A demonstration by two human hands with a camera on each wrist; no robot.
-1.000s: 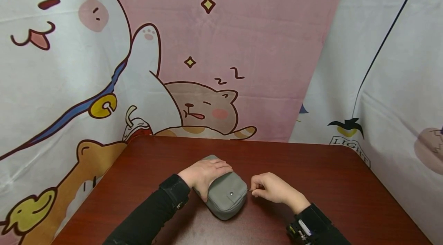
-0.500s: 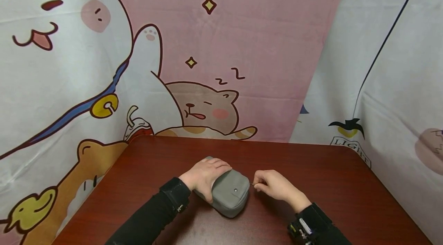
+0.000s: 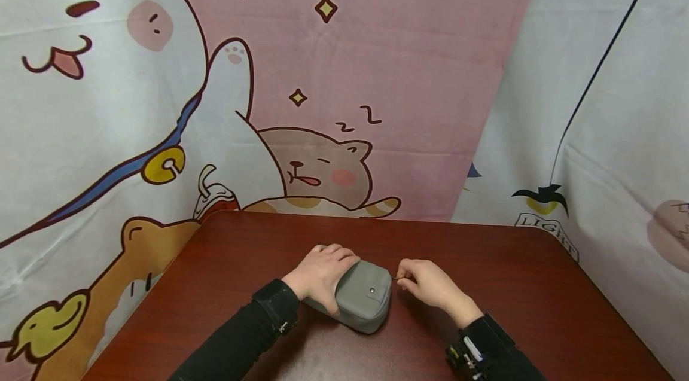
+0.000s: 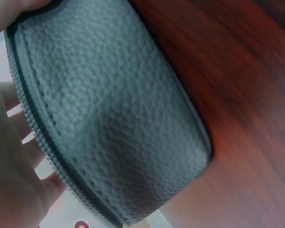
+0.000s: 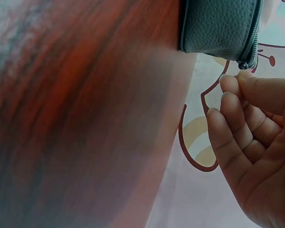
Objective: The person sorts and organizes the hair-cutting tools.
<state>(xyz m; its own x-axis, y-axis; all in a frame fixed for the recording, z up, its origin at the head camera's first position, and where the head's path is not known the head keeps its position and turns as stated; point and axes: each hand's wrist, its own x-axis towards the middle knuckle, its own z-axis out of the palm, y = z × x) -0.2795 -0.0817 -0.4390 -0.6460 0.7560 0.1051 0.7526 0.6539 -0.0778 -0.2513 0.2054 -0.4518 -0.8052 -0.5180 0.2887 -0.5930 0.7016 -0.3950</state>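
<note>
A grey pebbled-leather pouch with a small snap stud lies on the wooden table. My left hand holds it from the left, the thumb on its near side and the fingers reaching over the top. A zipper runs along the pouch's edge in the left wrist view. Just off the pouch's right end, my right hand pinches the zipper pull between thumb and index finger. The zipper slider shows at the pouch's corner in the right wrist view; the pull is mostly hidden by the fingertips.
The reddish-brown table extends around both hands. Behind it hangs a pink and white cloth printed with cartoon animals. A white cloth with a dark line hangs at the right.
The pouch has turned slightly, its right end shifting right and away from me. My right hand has moved a little up and right with the zipper pull; the left hand keeps its hold.
</note>
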